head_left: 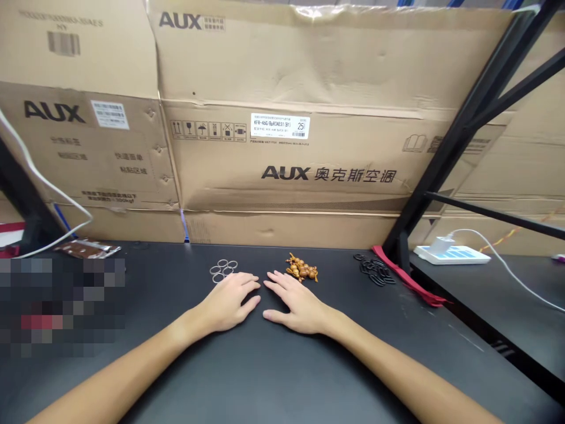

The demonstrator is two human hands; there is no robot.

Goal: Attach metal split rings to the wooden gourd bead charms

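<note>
Both my hands lie flat, palms down, on the black table (273,365), fingers stretched out and holding nothing. My left hand (229,300) rests just in front of several silver metal rings (223,270), its fingertips close to them. My right hand (295,303) lies beside it, its fingertips close to a small heap of brown wooden gourd charms (302,269). The two hands nearly touch at the fingertips.
A pile of black loops (374,271) and a red strap (410,282) lie to the right by a black shelf post (459,135). A white power strip (452,253) sits on the neighbouring table. Cardboard boxes (309,147) wall the back. A foil packet (86,248) lies far left.
</note>
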